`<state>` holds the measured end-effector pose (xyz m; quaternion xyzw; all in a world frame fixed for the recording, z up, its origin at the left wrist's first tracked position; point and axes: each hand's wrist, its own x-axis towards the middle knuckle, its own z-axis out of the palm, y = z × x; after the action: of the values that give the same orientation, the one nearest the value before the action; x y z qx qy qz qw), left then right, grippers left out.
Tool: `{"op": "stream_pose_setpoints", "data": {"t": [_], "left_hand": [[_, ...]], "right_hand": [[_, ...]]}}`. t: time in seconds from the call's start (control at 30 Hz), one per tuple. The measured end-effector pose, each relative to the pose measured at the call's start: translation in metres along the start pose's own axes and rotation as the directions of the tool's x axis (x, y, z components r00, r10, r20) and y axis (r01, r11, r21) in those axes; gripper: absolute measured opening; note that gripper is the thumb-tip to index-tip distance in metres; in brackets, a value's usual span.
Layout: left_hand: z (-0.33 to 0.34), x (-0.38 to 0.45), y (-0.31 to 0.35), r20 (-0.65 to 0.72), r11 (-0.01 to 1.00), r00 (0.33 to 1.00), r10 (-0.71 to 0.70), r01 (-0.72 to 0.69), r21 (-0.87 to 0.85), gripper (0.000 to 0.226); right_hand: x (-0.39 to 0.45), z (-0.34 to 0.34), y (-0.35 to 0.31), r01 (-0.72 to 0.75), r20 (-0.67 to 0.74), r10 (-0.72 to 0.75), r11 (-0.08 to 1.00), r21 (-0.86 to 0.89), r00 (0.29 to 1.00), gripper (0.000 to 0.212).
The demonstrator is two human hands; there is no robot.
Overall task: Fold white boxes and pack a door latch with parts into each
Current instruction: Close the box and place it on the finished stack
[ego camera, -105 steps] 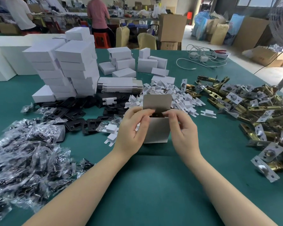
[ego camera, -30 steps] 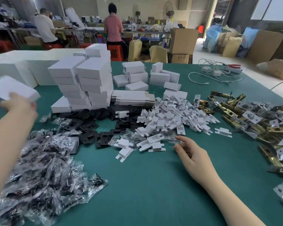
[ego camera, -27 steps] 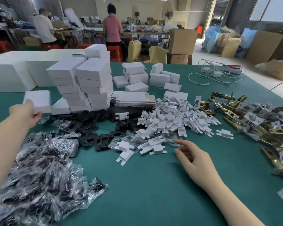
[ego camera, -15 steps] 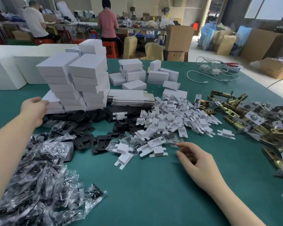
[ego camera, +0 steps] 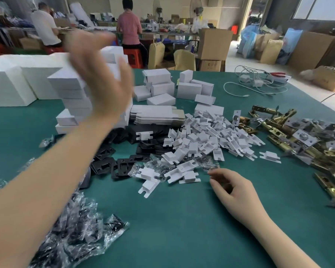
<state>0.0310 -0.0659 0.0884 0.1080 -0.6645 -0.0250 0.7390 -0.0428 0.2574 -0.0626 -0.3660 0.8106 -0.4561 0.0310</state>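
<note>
From the head camera, the left hand [ego camera: 103,78] is up in the air in front of the stack of white boxes [ego camera: 74,101]. It looks blurry. Its fingers are spread out and straight, and it holds nothing. The stack stands on the green table [ego camera: 182,229], far back on the left side. More folded white boxes [ego camera: 174,88] sit behind the middle of the table, some on top of others. A flat pile of unfolded boxes [ego camera: 157,115] lies just to the right of the stack. The right hand [ego camera: 230,188] rests on the table near the front. Its fingers are bent loosely, and they hold nothing. Its fingertips are just beside a heap of small white card pieces [ego camera: 203,140] and some clear wrap. Black plates [ego camera: 122,165] lie to the left of that heap, and some are partly under it. A big pile of shiny plastic bags [ego camera: 75,225] with dark parts inside fills the front left, partly under the left arm. The gold door latches [ego camera: 298,140] lie in a pile on the right side of the table, well apart from both hands. A white cable [ego camera: 253,86] lies at the far right of the table. Two people [ego camera: 128,22] sit at another table far behind, with their backs turned, and brown boxes [ego camera: 214,44] stand near them.
</note>
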Motion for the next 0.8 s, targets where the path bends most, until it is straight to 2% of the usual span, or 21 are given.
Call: {"op": "stream_pose_setpoints", "data": {"t": [0.03, 0.07, 0.13, 0.17, 0.23, 0.3, 0.33, 0.37, 0.4, 0.43, 0.5, 0.53, 0.6, 0.67, 0.7, 0.73, 0.77, 0.8], "left_hand": [[0.013, -0.013, 0.019, 0.142, 0.991, 0.981, 0.132, -0.13, -0.025, 0.025], [0.024, -0.026, 0.031, 0.357, 0.986, 0.919, 0.168, -0.161, -0.048, 0.029], [0.043, -0.056, 0.033, 0.72, 0.987, 0.685, 0.113, -0.16, -0.002, 0.034], [0.051, -0.07, 0.024, 0.821, 0.976, 0.567, 0.062, -0.206, 0.069, 0.036], [0.064, -0.09, 0.004, 0.923, 0.928, 0.373, -0.088, -0.307, 0.212, 0.042], [0.072, -0.103, -0.009, 0.939, 0.894, 0.191, -0.285, -0.302, 0.332, 0.046], [0.073, -0.109, -0.013, 0.93, 0.888, 0.148, -0.337, -0.28, 0.366, 0.042], [0.071, -0.112, -0.013, 0.916, 0.881, 0.162, -0.368, -0.253, 0.399, 0.03], [0.069, -0.113, -0.014, 0.897, 0.87, 0.204, -0.393, -0.233, 0.434, 0.018], [0.067, -0.113, -0.014, 0.878, 0.862, 0.264, -0.4, -0.216, 0.458, 0.016], [0.066, -0.107, -0.015, 0.832, 0.829, 0.328, -0.448, -0.196, 0.524, 0.021], [0.066, -0.105, -0.014, 0.807, 0.833, 0.373, -0.458, -0.137, 0.536, 0.024], [0.064, -0.097, -0.005, 0.7, 0.868, 0.529, -0.48, 0.169, 0.468, 0.028], [0.055, -0.079, 0.02, 0.529, 0.862, 0.693, -0.49, 0.476, 0.175, 0.024], [0.052, -0.07, 0.038, 0.467, 0.822, 0.723, -0.509, 0.569, 0.015, 0.019], [0.049, -0.062, 0.056, 0.455, 0.743, 0.701, -0.549, 0.659, -0.118, 0.013], [0.045, -0.057, 0.074, 0.502, 0.61, 0.621, -0.602, 0.763, -0.213, 0.01], [0.039, -0.056, 0.091, 0.596, 0.438, 0.491, -0.635, 0.865, -0.246, 0.008]], "right_hand": [[0.0, 0.0, 0.0, 0.004, 0.001, -0.004, 1.0, -0.012, 1.0, 0.029], [0.0, -0.001, 0.0, 0.006, 0.003, -0.006, 1.0, -0.018, 1.0, 0.03], [0.0, -0.001, 0.001, 0.01, 0.001, -0.01, 1.0, -0.022, 1.0, 0.029], [0.001, -0.002, 0.001, 0.007, 0.002, -0.007, 1.0, -0.018, 1.0, 0.028], [0.002, -0.002, 0.001, -0.005, 0.007, 0.005, 1.0, 0.003, 1.0, 0.026], [0.002, -0.003, 0.002, -0.013, 0.008, 0.013, 1.0, 0.018, 1.0, 0.025], [0.003, -0.003, 0.002, -0.017, 0.011, 0.016, 1.0, 0.022, 1.0, 0.024], [0.003, -0.003, 0.002, -0.019, 0.013, 0.019, 1.0, 0.023, 1.0, 0.023], [0.004, -0.003, 0.002, -0.022, 0.012, 0.022, 0.999, 0.024, 1.0, 0.022], [0.004, -0.002, 0.002, -0.024, 0.01, 0.024, 0.999, 0.026, 1.0, 0.022], [0.003, -0.002, 0.002, -0.031, 0.012, 0.031, 0.999, 0.035, 0.999, 0.021], [0.003, -0.002, 0.002, -0.038, 0.011, 0.037, 0.999, 0.038, 0.999, 0.021], [0.004, -0.002, 0.003, -0.045, 0.011, 0.045, 0.998, 0.042, 0.999, 0.021], [0.004, -0.002, 0.003, -0.039, 0.007, 0.039, 0.999, 0.034, 0.999, 0.021], [0.004, -0.002, 0.002, -0.037, 0.005, 0.037, 0.999, 0.029, 0.999, 0.02], [0.003, -0.002, 0.002, -0.036, 0.006, 0.036, 0.999, 0.029, 0.999, 0.019], [0.003, -0.001, 0.001, -0.035, 0.004, 0.035, 0.998, 0.043, 0.999, 0.018], [0.004, -0.002, 0.0, -0.047, -0.002, 0.047, 0.996, 0.078, 0.999, 0.016]]}}
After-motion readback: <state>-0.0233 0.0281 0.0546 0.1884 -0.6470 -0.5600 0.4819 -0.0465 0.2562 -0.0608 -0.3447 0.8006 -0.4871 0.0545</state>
